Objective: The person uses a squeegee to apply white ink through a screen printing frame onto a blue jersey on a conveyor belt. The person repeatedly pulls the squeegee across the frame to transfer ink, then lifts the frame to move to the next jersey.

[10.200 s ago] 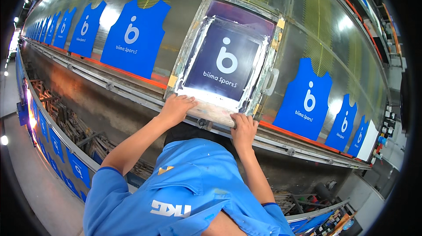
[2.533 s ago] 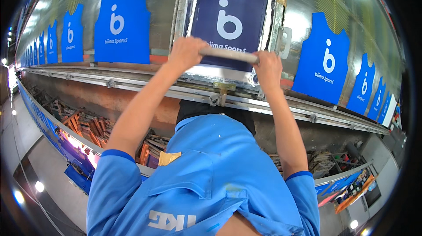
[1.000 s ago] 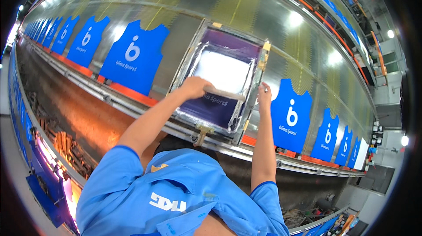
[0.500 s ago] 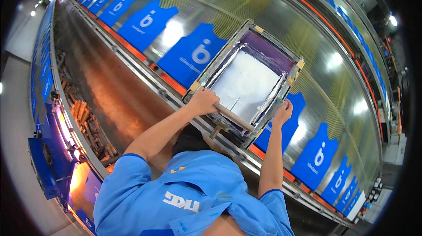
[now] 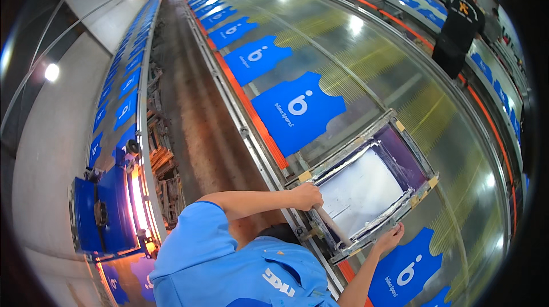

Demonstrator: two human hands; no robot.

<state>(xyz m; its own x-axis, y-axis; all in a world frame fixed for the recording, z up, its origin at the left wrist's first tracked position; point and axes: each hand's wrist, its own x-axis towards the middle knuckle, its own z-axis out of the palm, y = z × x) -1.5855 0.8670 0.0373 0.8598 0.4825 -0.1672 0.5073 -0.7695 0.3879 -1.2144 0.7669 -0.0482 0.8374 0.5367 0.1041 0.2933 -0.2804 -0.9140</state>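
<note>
A rectangular screen-printing frame, with a purple mesh border and white ink inside, lies over the long table. My left hand is closed around the left end of a squeegee's wooden handle at the frame's near side. At the frame's right edge, my right hand has its fingers bent onto the rim. One blue vest-shaped fabric piece with a white print is left of the frame. Another printed blue piece lies just right of my right hand. What lies under the frame is hidden.
More printed blue pieces run along the table beside an orange edge strip. Left of the aisle, a blue machine with a glowing heater straddles another table. Scrap wood lies below it. A person in black stands at the far right.
My view has swung, so the frame and both hands now appear lower and farther right. The blue piece left of the frame, partly covered before, now shows whole. A person has come into view.
</note>
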